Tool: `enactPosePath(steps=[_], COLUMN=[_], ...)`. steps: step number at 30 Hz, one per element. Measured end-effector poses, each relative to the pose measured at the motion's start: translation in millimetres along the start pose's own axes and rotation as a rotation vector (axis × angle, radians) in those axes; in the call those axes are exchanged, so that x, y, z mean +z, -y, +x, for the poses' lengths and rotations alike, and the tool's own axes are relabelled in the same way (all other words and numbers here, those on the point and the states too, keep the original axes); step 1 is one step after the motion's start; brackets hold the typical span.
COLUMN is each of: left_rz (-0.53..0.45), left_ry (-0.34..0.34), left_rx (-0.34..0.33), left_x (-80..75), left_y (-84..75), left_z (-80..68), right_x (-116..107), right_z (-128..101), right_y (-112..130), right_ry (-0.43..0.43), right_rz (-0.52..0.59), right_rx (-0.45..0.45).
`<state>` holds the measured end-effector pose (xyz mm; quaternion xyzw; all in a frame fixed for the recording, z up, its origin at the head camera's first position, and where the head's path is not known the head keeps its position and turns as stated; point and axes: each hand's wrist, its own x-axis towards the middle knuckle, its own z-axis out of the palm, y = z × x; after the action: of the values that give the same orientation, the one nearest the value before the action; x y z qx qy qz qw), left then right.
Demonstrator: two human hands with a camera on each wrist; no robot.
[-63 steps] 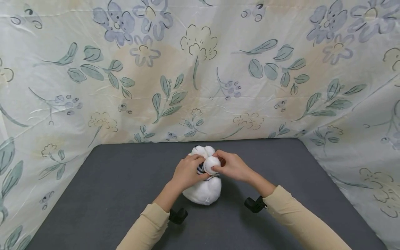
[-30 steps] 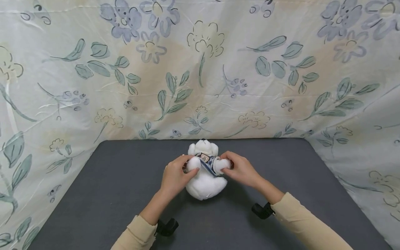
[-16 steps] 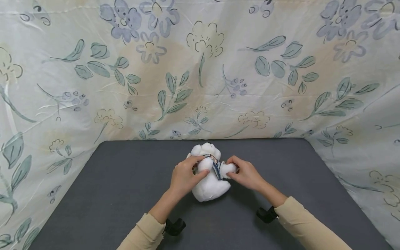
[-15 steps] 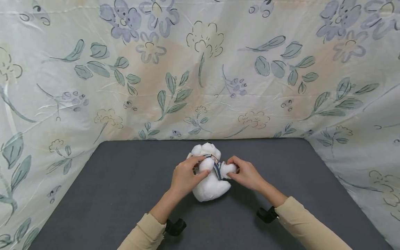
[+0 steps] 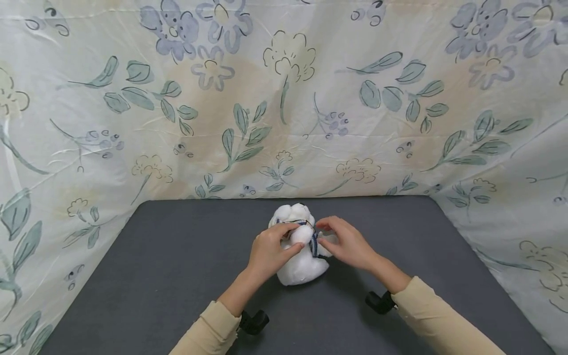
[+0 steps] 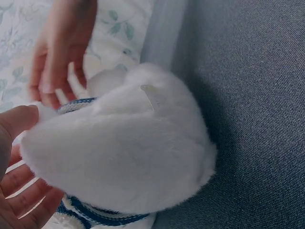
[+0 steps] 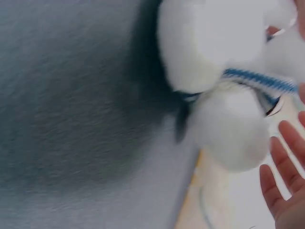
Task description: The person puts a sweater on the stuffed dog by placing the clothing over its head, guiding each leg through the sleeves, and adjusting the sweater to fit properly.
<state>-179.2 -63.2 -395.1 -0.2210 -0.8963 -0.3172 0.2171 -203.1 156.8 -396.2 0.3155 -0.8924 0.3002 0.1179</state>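
We note a white plush toy lying on the dark grey table, near the far edge and about midway across, its head toward the floral cloth backdrop. A blue-and-white striped band runs around its upper body.

Left hand: fingers curled over the toy's left side, gripping the plush near the band. In the left wrist view the toy fills the frame, the left hand's fingers below and beside it.

Right hand: against the toy's right side, fingertips at the band. In the right wrist view its fingers show straight and spread, just beside the toy; we cannot tell whether they pinch anything.

We see no containers. Beige sleeves cover both forearms.
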Motion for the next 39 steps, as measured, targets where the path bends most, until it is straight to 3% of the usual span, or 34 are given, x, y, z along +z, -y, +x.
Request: enactPosePath(steps=[4, 10, 16, 21, 26, 29, 33, 39], left_rz=[-0.009, -0.018, -0.007, 0.033, 0.084, 0.100, 0.131, 0.174], left_ry=[0.013, 0.042, -0.040, -0.113, -0.038, 0.017, 0.046, 0.016], left_rx=[0.007, 0.015, -0.002, -0.094, -0.209, -0.241, -0.217, -0.152], left_x=[1.0, -0.9, -8.9, -13.4, -11.4, -7.2, 0.1, 9.1], left_y=[-1.6, -4.3, 2.9, 16.4, 29.8, 35.7, 39.6, 39.8], left_z=[1.9, 1.6, -4.8, -7.8, -9.4, -10.7, -10.3, -3.5], right_x=[-3.4, -0.9, -1.0, -3.9, -8.3, -10.8, -12.7, -11.4], right_z=[6.6, 12.0, 12.7, 13.7, 14.8, 15.9, 18.5, 23.4], right_y=[10.7, 14.8, 13.3, 12.4, 12.7, 13.3, 14.1, 12.9], right_ry=[-0.003, 0.027, 0.047, 0.075, 0.127, 0.175, 0.219, 0.265], right_rz=[0.047, 0.006, 0.014, 0.009, 0.034, 0.047, 0.039, 0.073], right_rx=[-0.088, -0.152, -0.158, -0.137, -0.106, -0.081, -0.083, -0.101])
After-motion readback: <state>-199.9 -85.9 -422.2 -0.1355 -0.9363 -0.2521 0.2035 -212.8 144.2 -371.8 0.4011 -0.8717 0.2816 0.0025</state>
